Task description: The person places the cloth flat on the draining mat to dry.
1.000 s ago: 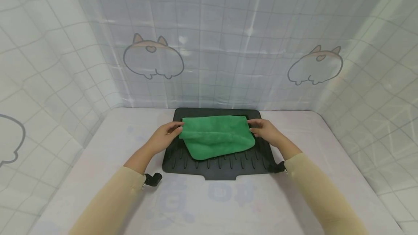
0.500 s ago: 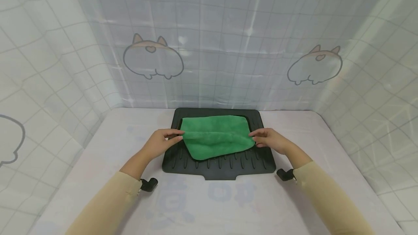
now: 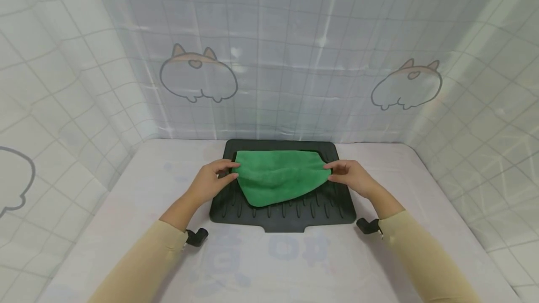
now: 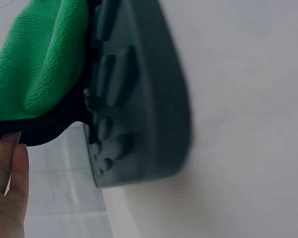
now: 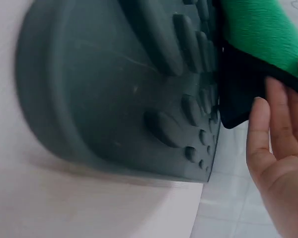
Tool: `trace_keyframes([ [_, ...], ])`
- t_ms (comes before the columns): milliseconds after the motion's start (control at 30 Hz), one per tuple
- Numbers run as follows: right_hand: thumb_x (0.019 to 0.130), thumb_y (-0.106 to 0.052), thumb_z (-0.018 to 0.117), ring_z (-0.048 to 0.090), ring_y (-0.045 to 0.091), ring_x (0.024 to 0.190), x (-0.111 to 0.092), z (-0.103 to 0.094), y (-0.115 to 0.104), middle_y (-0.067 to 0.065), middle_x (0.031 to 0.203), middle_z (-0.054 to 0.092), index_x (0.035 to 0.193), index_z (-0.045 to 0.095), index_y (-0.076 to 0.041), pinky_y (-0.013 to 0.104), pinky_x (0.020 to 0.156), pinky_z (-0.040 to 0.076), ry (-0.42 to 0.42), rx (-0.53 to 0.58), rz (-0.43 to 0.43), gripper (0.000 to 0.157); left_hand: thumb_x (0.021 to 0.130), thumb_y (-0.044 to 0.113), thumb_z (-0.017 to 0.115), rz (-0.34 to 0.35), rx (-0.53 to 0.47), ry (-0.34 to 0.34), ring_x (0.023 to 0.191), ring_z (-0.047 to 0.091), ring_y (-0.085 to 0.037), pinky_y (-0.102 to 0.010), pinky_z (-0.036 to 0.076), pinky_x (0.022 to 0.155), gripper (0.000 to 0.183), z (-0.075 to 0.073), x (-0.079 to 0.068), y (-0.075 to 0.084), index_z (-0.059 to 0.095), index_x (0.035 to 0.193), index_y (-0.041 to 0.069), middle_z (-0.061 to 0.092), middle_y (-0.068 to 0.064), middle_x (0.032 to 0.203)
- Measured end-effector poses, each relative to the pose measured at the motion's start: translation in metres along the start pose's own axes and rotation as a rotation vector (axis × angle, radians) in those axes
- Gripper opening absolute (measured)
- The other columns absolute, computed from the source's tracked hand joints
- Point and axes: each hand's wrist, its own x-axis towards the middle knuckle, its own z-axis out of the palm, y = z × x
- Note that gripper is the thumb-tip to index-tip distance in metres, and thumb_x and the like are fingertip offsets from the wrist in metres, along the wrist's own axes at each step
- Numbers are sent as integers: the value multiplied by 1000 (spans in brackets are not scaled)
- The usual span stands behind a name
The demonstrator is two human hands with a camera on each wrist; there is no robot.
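A green plush cloth (image 3: pixel 281 179) with a dark border lies across a black ridged mat (image 3: pixel 282 219) in the head view. My left hand (image 3: pixel 210 180) holds the cloth's left edge, and in the left wrist view its fingers (image 4: pixel 7 161) reach under the dark border. At the right edge my right hand (image 3: pixel 353 176) pinches the cloth between thumb and fingers. Both sides of the cloth are raised off the mat in the wrist views, where a dark layer hangs beneath the green pile. The fingertips are partly hidden by the cloth.
The mat lies on a pale printed tabletop (image 3: pixel 278 265), its short tab towards me. A white grid-patterned curtain (image 3: pixel 294 60) with cartoon outlines stands behind and on both sides. Black wrist cameras sit by both cuffs, one of them the left camera (image 3: pixel 197 236).
Both hands first came towards me along the cloth's sides, then moved slightly back. The fold band across the cloth's middle has flattened out, and its right edge now extends further right in my fingers.
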Motion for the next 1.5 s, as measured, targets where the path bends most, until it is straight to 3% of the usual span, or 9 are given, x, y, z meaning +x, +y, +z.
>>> trace_keyframes([
  [200, 93, -14, 73, 64, 15, 97, 2, -7, -1, 8, 119, 65, 133, 64, -4, 47, 91, 53, 112, 35, -49, 42, 95, 19, 72, 41, -44, 61, 95, 63, -23, -30, 53, 71, 38, -4, 4, 7, 67, 132, 12, 54, -15, 143],
  [300, 94, -12, 72, 66, 15, 93, 2, -11, -3, 14, 116, 64, 135, 60, -1, 47, 87, 56, 129, 80, -71, 45, 95, 21, 72, 36, -58, 70, 90, 58, -20, -28, 49, 68, 41, -5, 4, 11, 65, 135, 13, 54, -13, 142],
  [467, 94, -9, 71, 65, 14, 88, 1, -15, -8, 21, 115, 57, 140, 56, -1, 35, 78, 59, 140, 141, -55, 48, 95, 19, 71, 28, -97, 54, 89, 58, -22, -31, 52, 69, 46, -6, 5, 15, 61, 139, 14, 55, -7, 141],
  [633, 93, -6, 70, 64, 13, 86, -2, -18, -11, 19, 120, 51, 141, 54, -1, 33, 77, 59, 139, 157, -23, 51, 96, 14, 69, -4, -196, 0, 89, 63, -30, -46, 58, 76, 49, -6, 6, 17, 56, 144, 10, 49, -12, 145],
  [767, 92, -4, 71, 65, 14, 90, -3, -19, -8, 19, 124, 53, 140, 56, -2, 33, 78, 59, 100, 142, 25, 51, 98, 12, 67, -69, -199, -59, 88, 64, -29, -51, 57, 80, 50, -6, 7, 17, 53, 145, 8, 49, -17, 142],
  [967, 93, -3, 70, 67, 19, 97, -2, -13, 6, 26, 120, 57, 144, 51, -1, 36, 84, 58, -20, 91, 74, 55, 99, 10, 64, -139, -71, -213, 104, 62, -26, -41, 55, 83, 53, -1, 5, 6, 46, 150, 9, 42, -19, 150],
  [1167, 94, -1, 66, 65, 32, 107, -6, -7, 11, 28, 132, 53, 148, 44, 1, 40, 91, 56, -149, 80, 73, 58, 100, 13, 64, -151, -41, -337, 103, 61, -22, -38, 52, 83, 48, 6, -1, -1, 52, 146, 10, 63, -13, 122],
  [1367, 93, -8, 71, 67, 27, 96, -9, -2, 11, 19, 103, 68, 141, 53, 0, 38, 88, 56, -197, -2, 90, 52, 97, 15, 68, -163, 22, -364, 91, 57, -18, -35, 50, 75, 44, 11, -5, 4, 59, 140, 10, 64, -6, 106],
  [1500, 91, -9, 74, 61, 22, 77, -10, 4, 12, 13, 78, 65, 138, 57, 0, 34, 73, 55, -189, -101, 63, 51, 95, 13, 70, -184, 45, -381, 85, 54, -19, -34, 48, 70, 49, 15, -6, 7, 56, 142, 9, 62, -6, 97],
])
